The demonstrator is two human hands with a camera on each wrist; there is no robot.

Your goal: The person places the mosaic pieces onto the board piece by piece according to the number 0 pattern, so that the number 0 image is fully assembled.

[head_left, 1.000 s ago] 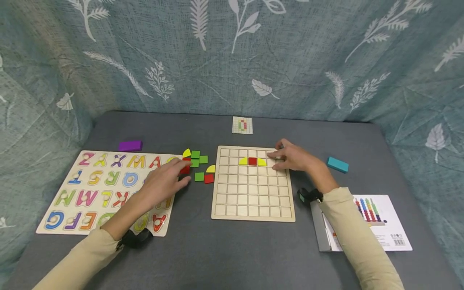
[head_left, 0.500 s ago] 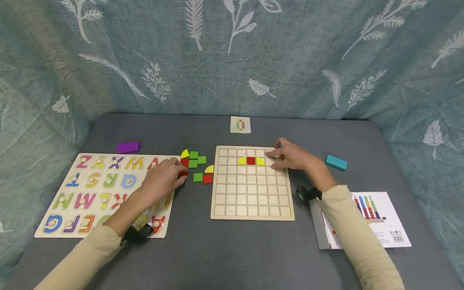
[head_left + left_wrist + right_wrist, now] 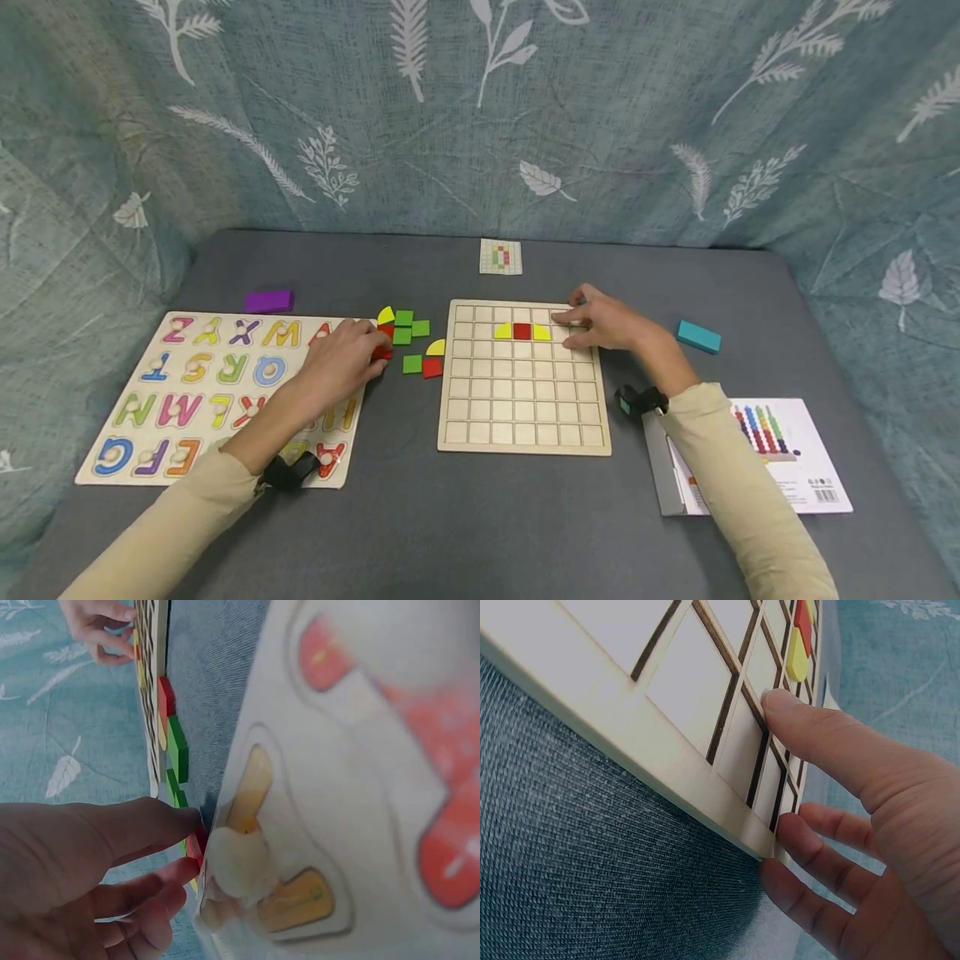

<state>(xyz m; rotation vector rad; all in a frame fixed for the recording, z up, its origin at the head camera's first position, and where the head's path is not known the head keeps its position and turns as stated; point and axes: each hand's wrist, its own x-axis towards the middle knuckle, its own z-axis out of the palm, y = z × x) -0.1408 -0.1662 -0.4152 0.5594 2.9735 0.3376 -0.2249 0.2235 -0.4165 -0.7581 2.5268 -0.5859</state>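
My left hand (image 3: 337, 358) is over the right edge of the alphabet puzzle board (image 3: 172, 383), thumb and index finger pinching a red square tile (image 3: 196, 846) at that edge. Beside it lie several green tiles (image 3: 402, 336), a yellow quarter-round tile (image 3: 386, 316) and another red tile, partly covered by the fingers. My right hand (image 3: 611, 325) rests with spread, relaxed fingers on the far right corner of the wooden grid board (image 3: 525, 412). A red square (image 3: 522, 332) sits in the grid between two yellow quarter-rounds (image 3: 503, 332).
Between the two boards lie a green tile (image 3: 412, 364), a red tile (image 3: 432, 367) and a yellow piece (image 3: 436, 347). A pattern card (image 3: 500, 257) lies behind the grid. A purple block (image 3: 268, 302), a teal block (image 3: 698, 337) and a white box (image 3: 810, 475) stand around.
My left hand's fingers and thumb have come together on the red tile, the hand drawing back slightly. My right hand stays at the grid board's corner.
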